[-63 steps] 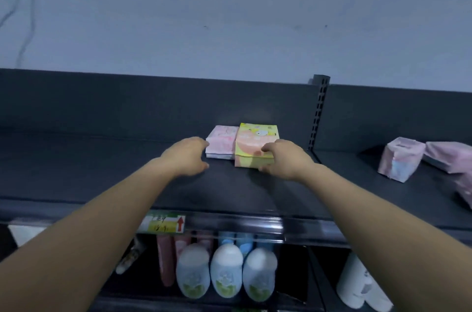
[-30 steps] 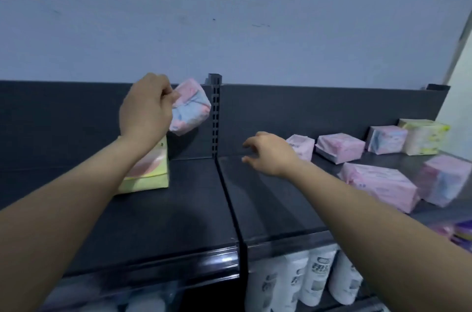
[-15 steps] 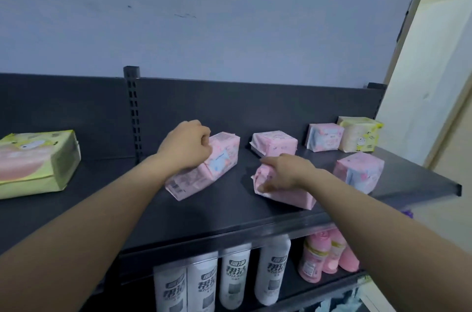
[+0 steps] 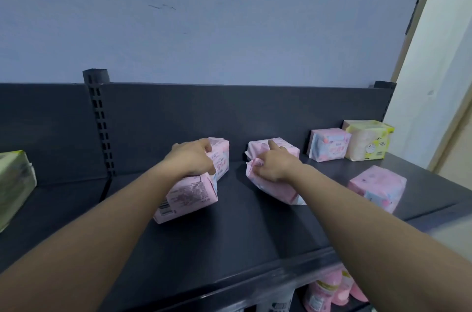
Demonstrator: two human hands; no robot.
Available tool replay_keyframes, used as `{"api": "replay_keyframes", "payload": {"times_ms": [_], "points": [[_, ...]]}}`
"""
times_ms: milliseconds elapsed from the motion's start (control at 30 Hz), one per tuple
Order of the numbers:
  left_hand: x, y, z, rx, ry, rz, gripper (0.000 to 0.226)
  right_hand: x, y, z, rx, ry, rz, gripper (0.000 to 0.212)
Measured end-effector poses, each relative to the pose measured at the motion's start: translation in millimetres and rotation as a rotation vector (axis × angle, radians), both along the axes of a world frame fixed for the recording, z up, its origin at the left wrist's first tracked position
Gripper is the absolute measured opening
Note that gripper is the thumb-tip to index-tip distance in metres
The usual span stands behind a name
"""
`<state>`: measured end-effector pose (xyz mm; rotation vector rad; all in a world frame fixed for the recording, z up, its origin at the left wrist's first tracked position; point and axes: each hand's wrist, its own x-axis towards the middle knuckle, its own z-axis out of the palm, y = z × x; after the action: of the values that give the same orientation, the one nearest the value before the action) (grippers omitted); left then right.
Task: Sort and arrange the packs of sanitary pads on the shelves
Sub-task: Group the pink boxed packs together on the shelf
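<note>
Gripping from above, the left hand point(image 4: 191, 159) curls its fingers round a long pink plastic pack of pads point(image 4: 187, 196) that lies on the dark grey metal shelf point(image 4: 242, 235). The right hand point(image 4: 274, 167) pinches the crinkled end of a second soft pink pack point(image 4: 277, 191) nearby, with its index finger stretched toward a third pink pack point(image 4: 288, 152) behind. Farther right, a pink-and-blue pack point(image 4: 329, 144) and a pale yellow pack point(image 4: 367, 143) stand side by side against the back panel.
</note>
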<state>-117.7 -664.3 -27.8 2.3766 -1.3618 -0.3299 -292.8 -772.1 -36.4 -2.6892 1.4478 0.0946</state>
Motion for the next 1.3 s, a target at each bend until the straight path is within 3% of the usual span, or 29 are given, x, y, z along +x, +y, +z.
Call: {"api": "replay_keyframes", "payload": {"times_ms": [167, 400, 500, 600, 733, 867, 1000, 1233, 1300], "points": [[-2.1, -11.7, -25.5, -0.236, -0.067, 0.028, 0.036, 19.0, -21.2, -4.2, -0.017, 0.041, -0.048, 0.046], [-17.8, -1.4, -30.6, -0.363, -0.172, 0.022, 0.027, 22.1, -8.2, -12.7, -0.203, 0.042, 0.042, 0.028], [-22.9, 16.8, -29.7, -0.417, -0.202, 0.055, 0.025, 10.4, -3.3, -15.2, -0.257, -0.042, 0.128, 0.026], [-24.5, 40.2, -27.1, -0.43, -0.176, 0.141, 0.025, -1.4, -9.4, -13.9, -0.261, -0.095, 0.125, 0.042], [-36.0, 65.5, -29.3, -0.4, -0.179, 0.214, 0.026, 3.2, -33.4, -18.5, -0.072, 0.065, 0.072, 0.074], [-42.2, 78.6, -32.5, -0.38, -0.223, 0.252, 0.024, 13.5, -45.5, -27.7, -0.08, 0.107, 0.08, 0.092], [-41.7, 81.7, -33.2, -0.37, -0.211, 0.28, 0.023, 3.5, -20.1, -12.4, -0.096, 0.028, 0.059, 0.054], [-43.7, 79.6, -36.4, -0.392, -0.21, 0.291, 0.025, 1.3, -29.1, -10.3, -0.2, -0.067, 0.087, 0.033], [-45.5, 79.8, -37.6, -0.415, -0.212, 0.29, 0.026, -3.9, -23.3, -7.0, -0.246, -0.118, 0.055, 0.004]]}}
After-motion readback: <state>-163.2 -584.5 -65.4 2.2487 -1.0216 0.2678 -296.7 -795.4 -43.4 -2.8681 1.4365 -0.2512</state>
